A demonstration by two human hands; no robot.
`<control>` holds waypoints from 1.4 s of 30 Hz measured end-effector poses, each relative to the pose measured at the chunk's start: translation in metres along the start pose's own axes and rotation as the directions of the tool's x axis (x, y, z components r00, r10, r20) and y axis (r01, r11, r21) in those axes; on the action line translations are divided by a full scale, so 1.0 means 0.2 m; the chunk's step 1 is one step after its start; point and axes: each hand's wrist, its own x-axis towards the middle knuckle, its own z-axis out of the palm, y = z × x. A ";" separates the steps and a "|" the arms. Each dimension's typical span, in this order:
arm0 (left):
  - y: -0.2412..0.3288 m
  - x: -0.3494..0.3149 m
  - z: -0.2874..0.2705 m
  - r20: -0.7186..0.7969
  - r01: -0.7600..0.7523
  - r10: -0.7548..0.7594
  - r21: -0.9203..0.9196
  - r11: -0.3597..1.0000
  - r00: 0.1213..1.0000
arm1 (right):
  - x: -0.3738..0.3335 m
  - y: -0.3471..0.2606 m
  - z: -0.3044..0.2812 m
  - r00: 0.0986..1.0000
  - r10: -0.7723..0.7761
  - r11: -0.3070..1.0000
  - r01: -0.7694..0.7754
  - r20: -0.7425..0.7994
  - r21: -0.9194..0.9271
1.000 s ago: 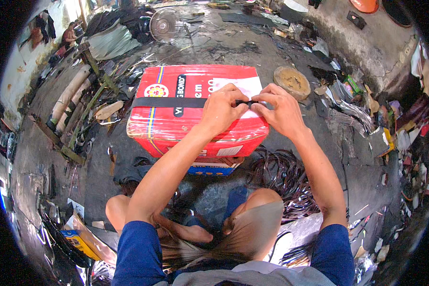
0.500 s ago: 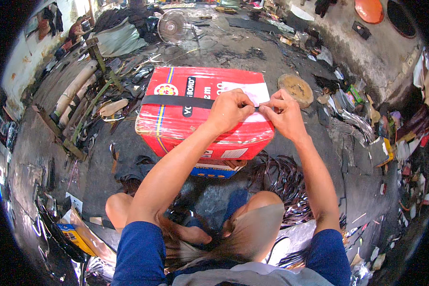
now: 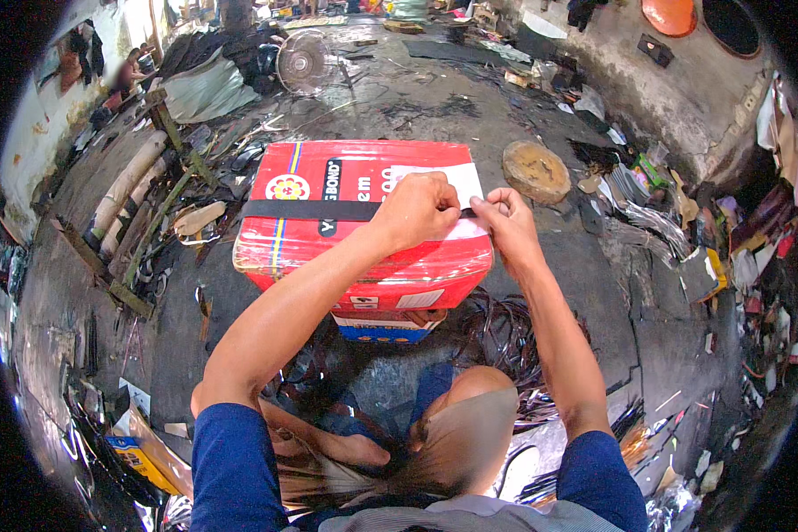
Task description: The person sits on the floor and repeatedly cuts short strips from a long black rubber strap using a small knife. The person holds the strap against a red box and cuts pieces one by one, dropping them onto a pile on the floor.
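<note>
A red cardboard box [image 3: 355,275] in shiny wrap stands before me on top of a blue box [image 3: 383,331]. Across its top runs a flat black strap [image 3: 306,210], lying from the left edge toward the right. My left hand [image 3: 419,207] rests over the strap near a white patch [image 3: 461,182], its fingers curled and closed on the strap. Just beside it, at the box's right edge, my right hand [image 3: 511,226] pinches the strap's end between thumb and fingertips. Only a short dark bit of the strap shows between the two hands.
A round wooden block [image 3: 537,171] sits on the floor beyond the right hand. Dark shiny strips [image 3: 505,346] lie heaped right of the boxes. A fan [image 3: 302,62] stands far back. Wooden beams [image 3: 133,191] lie at the left, scraps [image 3: 647,208] at the right. Another person sits far left.
The whole view has shifted a little, so the box appears farther left and lower. Both hands stay at the strap's right end; their fingers have moved slightly.
</note>
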 end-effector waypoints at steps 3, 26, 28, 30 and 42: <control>0.03 0.03 0.06 -0.083 -0.064 0.056 -0.099 0.993 0.995 | 0.01 0.02 -0.06 1.000 -0.007 0.994 0.007 0.000 -0.106; 0.02 -0.01 0.15 -0.205 -0.041 -0.012 -0.252 0.967 0.979 | -0.03 -0.08 -0.06 0.967 0.247 0.965 -0.250 0.057 0.076; 0.02 0.00 0.15 -0.217 -0.059 0.008 -0.232 0.971 0.976 | -0.02 -0.09 -0.07 0.971 0.235 0.972 -0.236 0.045 0.015; 0.02 -0.01 0.14 -0.220 -0.075 0.029 -0.200 0.977 0.975 | -0.01 -0.06 -0.08 0.975 0.216 0.976 -0.216 0.060 -0.006; 0.01 0.03 0.16 -0.127 -0.011 -0.026 -0.280 0.960 0.992 | -0.01 0.18 -0.12 0.889 0.307 0.504 -0.455 0.341 0.734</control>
